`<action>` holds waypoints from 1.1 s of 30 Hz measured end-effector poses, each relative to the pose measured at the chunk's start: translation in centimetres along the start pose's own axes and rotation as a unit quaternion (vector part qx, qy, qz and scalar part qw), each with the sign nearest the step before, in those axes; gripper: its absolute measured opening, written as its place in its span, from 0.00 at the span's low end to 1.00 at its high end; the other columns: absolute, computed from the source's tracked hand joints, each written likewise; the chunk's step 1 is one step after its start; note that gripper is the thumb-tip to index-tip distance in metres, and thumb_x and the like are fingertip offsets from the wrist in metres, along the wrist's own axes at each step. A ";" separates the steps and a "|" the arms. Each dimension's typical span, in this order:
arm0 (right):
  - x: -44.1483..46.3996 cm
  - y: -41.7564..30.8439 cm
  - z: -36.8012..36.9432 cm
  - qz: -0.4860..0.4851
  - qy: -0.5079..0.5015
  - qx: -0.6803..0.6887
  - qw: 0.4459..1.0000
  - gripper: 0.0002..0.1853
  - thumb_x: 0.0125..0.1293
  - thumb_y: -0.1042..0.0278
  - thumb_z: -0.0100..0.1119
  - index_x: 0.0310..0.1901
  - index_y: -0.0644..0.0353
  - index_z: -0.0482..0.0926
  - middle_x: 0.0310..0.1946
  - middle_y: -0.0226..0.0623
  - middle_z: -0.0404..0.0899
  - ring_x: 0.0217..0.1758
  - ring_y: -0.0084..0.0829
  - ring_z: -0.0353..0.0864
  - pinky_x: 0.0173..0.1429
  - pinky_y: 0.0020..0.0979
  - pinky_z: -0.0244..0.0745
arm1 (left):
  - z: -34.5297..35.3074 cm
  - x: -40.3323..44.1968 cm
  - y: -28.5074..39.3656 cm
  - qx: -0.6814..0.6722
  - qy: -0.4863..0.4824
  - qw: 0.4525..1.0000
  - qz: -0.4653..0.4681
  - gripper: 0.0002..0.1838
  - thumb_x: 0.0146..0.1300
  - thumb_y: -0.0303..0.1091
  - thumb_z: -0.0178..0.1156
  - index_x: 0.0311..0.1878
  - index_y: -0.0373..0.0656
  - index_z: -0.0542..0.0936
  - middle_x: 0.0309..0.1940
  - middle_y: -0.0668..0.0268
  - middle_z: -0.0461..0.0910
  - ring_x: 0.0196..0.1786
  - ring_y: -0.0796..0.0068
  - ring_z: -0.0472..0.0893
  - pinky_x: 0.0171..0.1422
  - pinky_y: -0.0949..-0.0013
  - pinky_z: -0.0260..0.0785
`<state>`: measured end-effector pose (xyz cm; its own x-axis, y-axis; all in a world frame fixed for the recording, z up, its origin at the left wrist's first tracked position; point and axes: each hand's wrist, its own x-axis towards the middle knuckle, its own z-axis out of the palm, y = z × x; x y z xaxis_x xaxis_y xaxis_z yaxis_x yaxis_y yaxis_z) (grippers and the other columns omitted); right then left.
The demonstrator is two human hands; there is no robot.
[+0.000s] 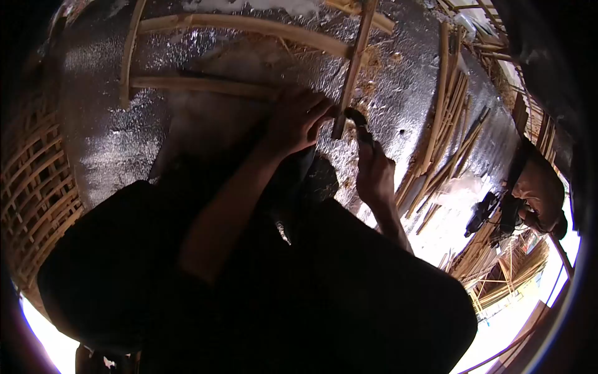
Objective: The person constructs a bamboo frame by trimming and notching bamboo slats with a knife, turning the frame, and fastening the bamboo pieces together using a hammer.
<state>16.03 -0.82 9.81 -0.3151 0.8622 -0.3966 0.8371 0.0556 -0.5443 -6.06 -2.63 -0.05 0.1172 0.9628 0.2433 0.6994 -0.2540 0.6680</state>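
Note:
A frame of bamboo strips [243, 23] lies on a shiny silver sheet [398, 93]. My left hand [300, 121] is closed at the frame's lower corner, its fingers curled against the upright slat [355, 65]. The horizontal strip [199, 85] runs under that hand. My right hand [375, 171] is wrapped round the handle of a small hammer-like tool [357, 117]. The tool's dark head sits just right of the slat's lower end, close to my left fingertips. Shadow hides whether a nail is between those fingers.
Bundled bamboo strips [445, 112] lie to the right, with loose ones below. A woven bamboo panel [37, 187] stands at the left. Another person's limb [539, 187] shows at the right edge near dark items [492, 215]. My dark-clothed legs [280, 299] fill the lower middle.

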 end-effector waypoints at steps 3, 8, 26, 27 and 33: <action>0.9 -2.5 -0.7 -0.082 0.072 0.036 0.993 0.25 0.84 0.54 0.40 0.60 0.72 0.75 0.19 0.35 0.73 0.18 0.28 0.71 0.24 0.35 0.64 | -0.5 0.5 -1.1 0.008 0.002 1.000 -0.012 0.26 0.53 0.33 0.77 0.57 0.46 0.82 0.54 0.62 0.82 0.55 0.57 0.81 0.64 0.50 0.70; 2.2 0.1 0.3 -0.214 0.121 0.090 0.965 0.19 0.82 0.61 0.42 0.48 0.72 0.76 0.30 0.48 0.80 0.24 0.36 0.79 0.27 0.39 0.73 | -0.1 1.2 -0.9 -0.005 0.035 0.999 -0.010 0.23 0.56 0.32 0.74 0.57 0.47 0.83 0.53 0.62 0.81 0.57 0.57 0.80 0.65 0.51 0.70; 0.1 2.9 4.7 -0.003 0.053 0.087 0.995 0.28 0.84 0.46 0.37 0.40 0.66 0.74 0.18 0.37 0.72 0.19 0.29 0.72 0.25 0.40 0.64 | 0.8 -0.4 -1.4 0.007 0.066 0.998 -0.004 0.22 0.62 0.39 0.70 0.60 0.48 0.82 0.56 0.62 0.81 0.58 0.55 0.78 0.64 0.48 0.67; 0.1 2.6 5.2 0.007 0.085 0.080 0.993 0.28 0.84 0.47 0.37 0.39 0.65 0.74 0.19 0.38 0.72 0.20 0.29 0.71 0.26 0.40 0.65 | 0.3 -0.3 -0.6 0.007 0.042 0.999 -0.002 0.22 0.63 0.43 0.69 0.59 0.48 0.82 0.56 0.62 0.81 0.59 0.55 0.78 0.64 0.47 0.66; 0.6 3.1 5.4 -0.100 0.147 0.016 0.984 0.23 0.84 0.54 0.41 0.38 0.64 0.76 0.19 0.39 0.71 0.21 0.33 0.72 0.25 0.40 0.65 | -2.3 0.4 0.5 -0.002 0.007 1.000 -0.031 0.36 0.57 0.68 0.67 0.58 0.50 0.83 0.58 0.64 0.80 0.61 0.55 0.77 0.66 0.45 0.61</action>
<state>16.05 -2.84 3.88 -0.3247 0.9445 -0.0503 0.7556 0.2271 -0.6144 -7.24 -2.58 2.00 0.0636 0.9751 0.2123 0.7027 -0.1949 0.6843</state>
